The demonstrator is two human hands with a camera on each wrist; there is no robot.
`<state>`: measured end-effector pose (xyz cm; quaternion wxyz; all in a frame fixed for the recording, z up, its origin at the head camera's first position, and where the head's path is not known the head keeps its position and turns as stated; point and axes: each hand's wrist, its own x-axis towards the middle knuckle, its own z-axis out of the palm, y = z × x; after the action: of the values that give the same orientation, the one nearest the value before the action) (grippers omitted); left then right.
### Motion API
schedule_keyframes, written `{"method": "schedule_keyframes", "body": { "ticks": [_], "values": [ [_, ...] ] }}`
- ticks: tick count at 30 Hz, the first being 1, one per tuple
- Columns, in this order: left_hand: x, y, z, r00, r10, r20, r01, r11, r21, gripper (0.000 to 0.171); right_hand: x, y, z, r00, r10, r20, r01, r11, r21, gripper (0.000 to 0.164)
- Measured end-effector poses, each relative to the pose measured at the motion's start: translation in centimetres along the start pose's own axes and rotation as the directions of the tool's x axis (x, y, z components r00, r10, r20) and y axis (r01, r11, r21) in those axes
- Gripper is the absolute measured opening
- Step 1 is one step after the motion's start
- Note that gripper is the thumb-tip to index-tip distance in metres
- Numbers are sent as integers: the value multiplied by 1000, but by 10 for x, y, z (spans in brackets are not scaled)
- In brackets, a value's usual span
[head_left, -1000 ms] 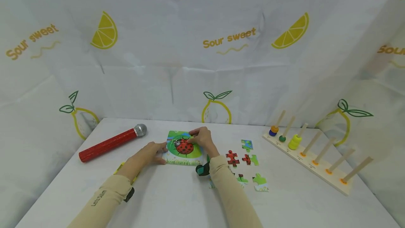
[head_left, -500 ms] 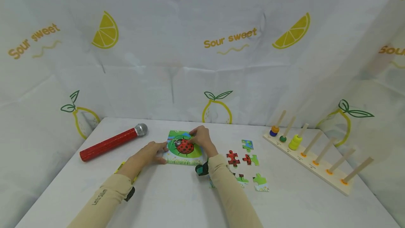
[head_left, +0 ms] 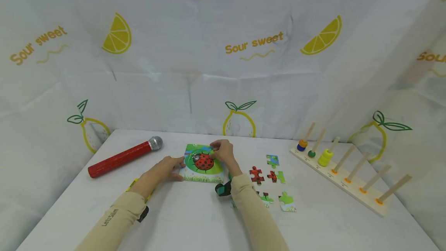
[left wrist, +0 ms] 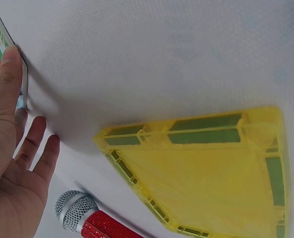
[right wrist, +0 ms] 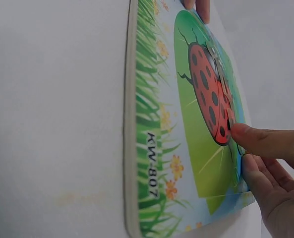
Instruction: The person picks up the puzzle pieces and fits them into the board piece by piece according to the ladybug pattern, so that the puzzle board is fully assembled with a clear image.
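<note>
In the head view, a ladybug puzzle board point(head_left: 200, 178) with green, blue and grassy artwork lies flat at the middle of the table. My left hand point(head_left: 166, 169) is at its left edge, the thumb lying along that edge and the other fingers loosely spread in the left wrist view. Over the board's upper right side is my right hand point(head_left: 223, 152). The right wrist view shows its thumb and index finger pinching the edge of a puzzle piece point(right wrist: 225, 94) that sits slightly raised on the board. My right fingers partly cover that piece.
Several loose puzzle pieces point(head_left: 256, 175) lie right of the board, some partly behind the right sleeve. A red microphone point(head_left: 120, 160) is at the left. A wooden peg stand point(head_left: 339, 176) with coloured beads is at the right. A yellow frame point(left wrist: 201, 178) shows near my left wrist.
My right fingertips have shifted slightly to the right off the ladybug's back. The left hand and the board stay where they were.
</note>
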<state>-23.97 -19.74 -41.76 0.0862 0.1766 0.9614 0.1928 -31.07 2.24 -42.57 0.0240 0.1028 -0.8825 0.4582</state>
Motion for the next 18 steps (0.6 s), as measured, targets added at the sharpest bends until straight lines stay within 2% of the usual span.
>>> {"method": "schedule_keyframes", "body": {
  "ticks": [6,13,18],
  "values": [
    [1,1,1,1000,-3,-4,3,1000,3,58,-1,2,1,1000,-10,-18,11,998,65,35],
    [0,1,1,998,49,-30,-48,999,21,53,-1,4,-2,999,33,19,-35,994,105,37],
    [-3,3,0,1000,18,-25,-18,1000,-2,53,0,17,-9,998,40,52,-53,960,276,41]
  ]
}}
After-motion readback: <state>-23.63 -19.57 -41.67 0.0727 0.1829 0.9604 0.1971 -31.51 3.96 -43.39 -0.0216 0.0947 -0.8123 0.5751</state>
